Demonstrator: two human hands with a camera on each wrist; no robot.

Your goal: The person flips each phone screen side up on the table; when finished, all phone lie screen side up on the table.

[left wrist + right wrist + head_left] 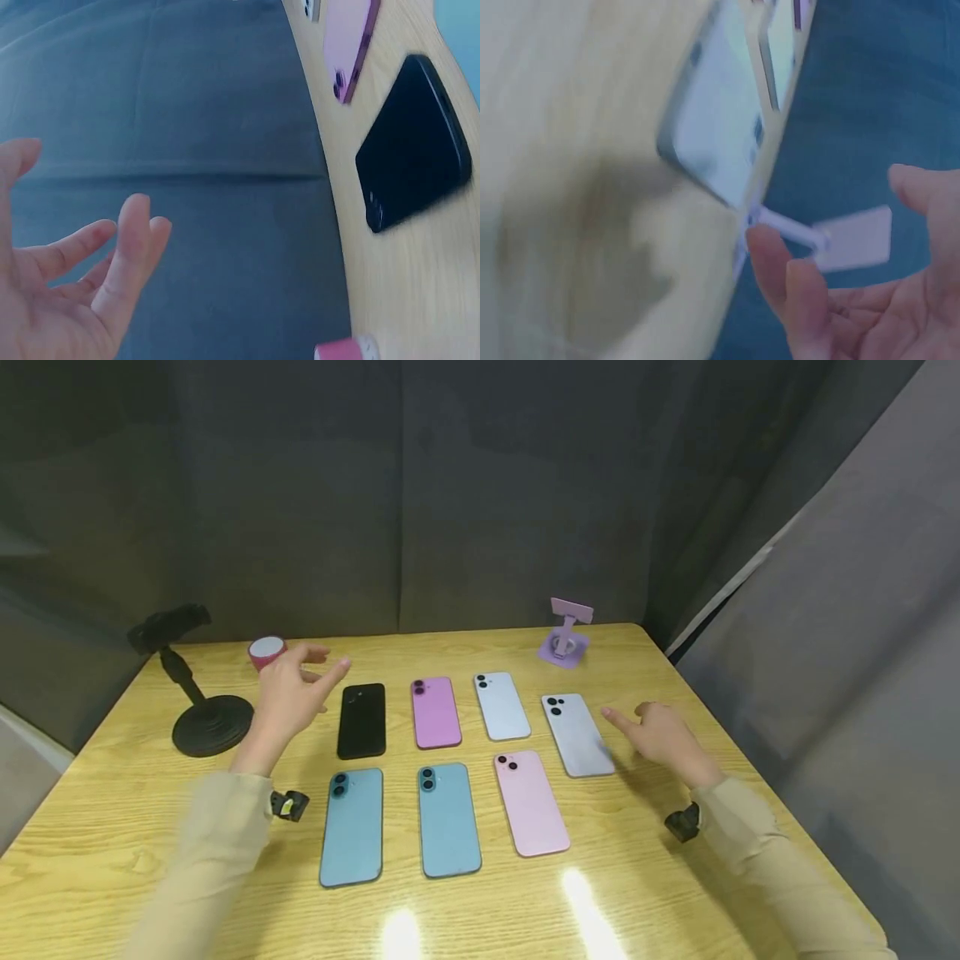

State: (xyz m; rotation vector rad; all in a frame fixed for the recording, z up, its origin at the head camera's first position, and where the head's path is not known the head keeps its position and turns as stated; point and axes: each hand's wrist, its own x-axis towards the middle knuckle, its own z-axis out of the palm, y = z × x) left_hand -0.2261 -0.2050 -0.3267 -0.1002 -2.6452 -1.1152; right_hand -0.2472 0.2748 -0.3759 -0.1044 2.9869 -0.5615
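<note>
My left hand (291,692) hovers above the table, left of the black phone (362,721), its fingers loosely bent and holding nothing. In the left wrist view the thumb and fingers stand apart. My right hand (660,737) is in the air just right of the silver-white phone (579,737), also with nothing in it. A purple-pink phone (436,712) and a white phone (502,707) continue the back row. In front lie two blue phones, the left blue phone (352,828) and the right blue phone (449,820), and a light pink phone (532,803).
A black stand (213,727) is at the table's left. Behind my left hand sits a roll of pink-edged tape (267,648). A small purple phone stand (564,646) stands at the back right. Grey curtains (525,493) hang behind the wooden table (510,910).
</note>
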